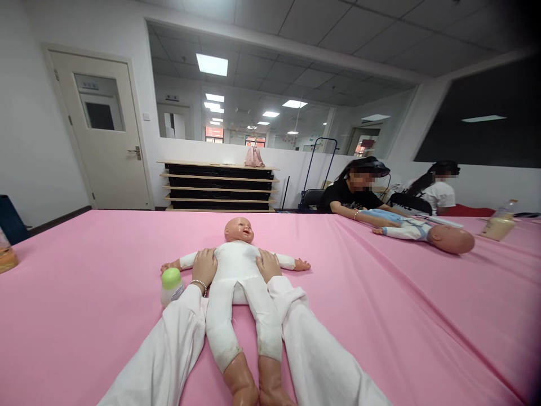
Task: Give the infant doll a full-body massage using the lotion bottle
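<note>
A baby doll [237, 265] with a white cloth body lies on its back in front of me, head away from me and arms spread. My left hand [205, 266] is closed against the left side of its chest, over the upper arm. On the opposite side, my right hand [269, 265] holds the chest in the same way. Fingertips of both hands are partly hidden. Beside my left wrist, near the doll's hand, stands a small bottle [171, 286] with a green cap.
Pink cloth covers the table [359, 316]. At the right, a person [355, 189] handles another doll [451, 239] near a bottle of pale liquid [499, 221]. An orange bottle [6, 254] stands at the left edge. Behind are a shelf [220, 175] and a second person [439, 189].
</note>
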`<state>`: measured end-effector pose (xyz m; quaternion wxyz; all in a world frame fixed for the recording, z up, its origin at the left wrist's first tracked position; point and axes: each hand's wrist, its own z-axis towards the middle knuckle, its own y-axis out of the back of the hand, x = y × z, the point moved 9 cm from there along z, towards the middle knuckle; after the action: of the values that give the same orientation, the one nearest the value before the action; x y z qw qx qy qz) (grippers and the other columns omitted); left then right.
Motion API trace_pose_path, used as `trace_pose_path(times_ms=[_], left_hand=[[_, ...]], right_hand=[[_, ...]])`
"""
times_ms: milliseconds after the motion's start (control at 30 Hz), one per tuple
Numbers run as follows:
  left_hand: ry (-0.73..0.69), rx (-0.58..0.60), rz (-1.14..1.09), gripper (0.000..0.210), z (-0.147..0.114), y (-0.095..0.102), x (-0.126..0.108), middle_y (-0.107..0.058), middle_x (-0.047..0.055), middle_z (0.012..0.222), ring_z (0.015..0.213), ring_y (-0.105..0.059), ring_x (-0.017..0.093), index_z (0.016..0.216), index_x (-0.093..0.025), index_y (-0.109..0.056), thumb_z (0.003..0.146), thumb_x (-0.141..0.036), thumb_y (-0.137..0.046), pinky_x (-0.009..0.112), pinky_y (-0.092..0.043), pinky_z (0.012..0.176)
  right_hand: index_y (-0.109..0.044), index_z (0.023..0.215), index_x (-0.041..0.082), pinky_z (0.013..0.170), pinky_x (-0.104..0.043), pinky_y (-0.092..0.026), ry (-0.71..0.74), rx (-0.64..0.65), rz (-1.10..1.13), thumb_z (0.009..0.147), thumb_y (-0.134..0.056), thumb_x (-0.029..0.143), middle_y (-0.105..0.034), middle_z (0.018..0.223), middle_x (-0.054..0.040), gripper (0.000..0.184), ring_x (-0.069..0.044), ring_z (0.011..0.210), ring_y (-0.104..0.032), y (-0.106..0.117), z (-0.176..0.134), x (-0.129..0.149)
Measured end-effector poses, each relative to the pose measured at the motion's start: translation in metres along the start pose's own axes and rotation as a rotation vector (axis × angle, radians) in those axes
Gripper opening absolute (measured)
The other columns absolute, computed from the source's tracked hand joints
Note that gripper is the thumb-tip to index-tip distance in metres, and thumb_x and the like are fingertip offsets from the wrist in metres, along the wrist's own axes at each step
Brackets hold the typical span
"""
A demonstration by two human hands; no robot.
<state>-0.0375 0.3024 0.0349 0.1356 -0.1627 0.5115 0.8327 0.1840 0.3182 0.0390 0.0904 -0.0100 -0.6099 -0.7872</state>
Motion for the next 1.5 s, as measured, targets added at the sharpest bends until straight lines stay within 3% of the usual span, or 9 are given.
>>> trace_pose_path(times_ms=[333, 500, 633, 767, 933, 1067, 1200, 1300, 1500], left_hand=[[-0.025, -0.142, -0.133, 0.037, -0.003, 0.014, 0.002, -0.052, 0.006, 0.110, 0.105, -0.044, 0.014, 0.113, -0.015, -0.051, 0.079, -0.016, -0.034, 0.029, -0.036, 0.098], [-0.147, 0.024, -0.178, 0.040, -0.002, 0.001, -0.012, -0.049, 0.002, 0.122, 0.114, -0.043, 0.010, 0.118, -0.020, -0.049, 0.083, -0.018, -0.030, 0.028, -0.032, 0.105], [-0.063, 0.083, -0.051, 0.044, -0.003, -0.006, -0.007, -0.043, 0.000, 0.130, 0.125, -0.035, 0.013, 0.125, -0.025, -0.044, 0.084, -0.022, -0.028, 0.042, -0.020, 0.111], [0.089, 0.021, 0.042, 0.045, -0.006, -0.001, 0.006, -0.041, 0.003, 0.131, 0.131, -0.025, 0.019, 0.122, -0.019, -0.049, 0.080, -0.022, -0.032, 0.050, -0.008, 0.111], [0.139, -0.096, 0.029, 0.047, -0.007, 0.012, 0.011, -0.037, 0.006, 0.134, 0.131, -0.024, 0.020, 0.125, -0.014, -0.046, 0.081, -0.024, -0.031, 0.048, -0.013, 0.111], [-0.035, -0.079, -0.095, 0.049, -0.004, 0.010, -0.005, -0.031, 0.003, 0.138, 0.132, -0.024, 0.012, 0.132, -0.015, -0.037, 0.086, -0.028, -0.026, 0.034, -0.020, 0.113], [-0.155, 0.074, -0.174, 0.048, -0.005, -0.004, -0.017, -0.030, 0.002, 0.138, 0.132, -0.025, 0.010, 0.133, -0.019, -0.034, 0.089, -0.033, -0.020, 0.032, -0.021, 0.113], [-0.124, 0.163, -0.138, 0.046, -0.006, -0.013, -0.015, -0.032, 0.000, 0.137, 0.131, -0.026, 0.011, 0.132, -0.027, -0.035, 0.090, -0.033, -0.017, 0.041, -0.017, 0.112], [0.002, 0.119, -0.056, 0.046, -0.003, -0.012, -0.003, -0.035, 0.003, 0.135, 0.131, -0.027, 0.014, 0.130, -0.022, -0.039, 0.089, -0.030, -0.022, 0.042, -0.015, 0.112]], right_hand=[[-0.035, 0.133, 0.019, 0.107, -0.022, -0.019, 0.091, -0.001, 0.003, 0.090, -0.020, 0.034, -0.036, 0.134, -0.0068, 0.047, -0.013, 0.123, -0.032, 0.012, -0.005, 0.011], [-0.030, 0.136, 0.022, 0.106, -0.022, -0.020, 0.148, 0.083, 0.006, 0.091, -0.013, 0.033, -0.028, 0.141, -0.0020, 0.049, -0.009, 0.130, -0.024, -0.001, 0.000, 0.014], [-0.026, 0.138, 0.020, 0.107, -0.028, -0.019, 0.070, 0.089, -0.007, 0.091, -0.010, 0.034, -0.025, 0.142, -0.0046, 0.051, -0.010, 0.132, -0.023, -0.008, 0.002, 0.006], [-0.027, 0.137, 0.015, 0.109, -0.034, -0.015, -0.034, 0.045, -0.026, 0.090, -0.011, 0.040, -0.020, 0.143, -0.0095, 0.056, -0.016, 0.134, -0.018, -0.004, 0.000, -0.003], [-0.017, 0.141, 0.014, 0.110, -0.034, -0.014, -0.015, -0.001, -0.028, 0.090, -0.012, 0.041, -0.008, 0.146, -0.0077, 0.058, -0.016, 0.136, -0.009, 0.006, -0.004, -0.001], [-0.022, 0.139, 0.023, 0.110, -0.028, -0.016, 0.124, 0.018, -0.021, 0.091, -0.016, 0.037, -0.015, 0.145, -0.0019, 0.050, -0.011, 0.135, -0.013, 0.007, -0.004, 0.012], [-0.036, 0.129, 0.018, 0.106, -0.042, -0.026, 0.148, 0.028, -0.029, 0.088, -0.037, 0.040, -0.033, 0.135, -0.0081, 0.048, -0.018, 0.125, -0.032, 0.003, 0.001, 0.013], [-0.043, 0.122, 0.015, 0.102, -0.043, -0.033, 0.107, 0.020, -0.042, 0.085, -0.044, 0.039, -0.041, 0.126, -0.0086, 0.044, -0.018, 0.118, -0.040, 0.001, 0.008, 0.007], [-0.048, 0.115, 0.014, 0.093, -0.036, -0.043, 0.034, -0.004, -0.031, 0.086, -0.043, 0.037, -0.049, 0.115, -0.0076, 0.037, -0.014, 0.106, -0.049, -0.001, 0.015, -0.002]])
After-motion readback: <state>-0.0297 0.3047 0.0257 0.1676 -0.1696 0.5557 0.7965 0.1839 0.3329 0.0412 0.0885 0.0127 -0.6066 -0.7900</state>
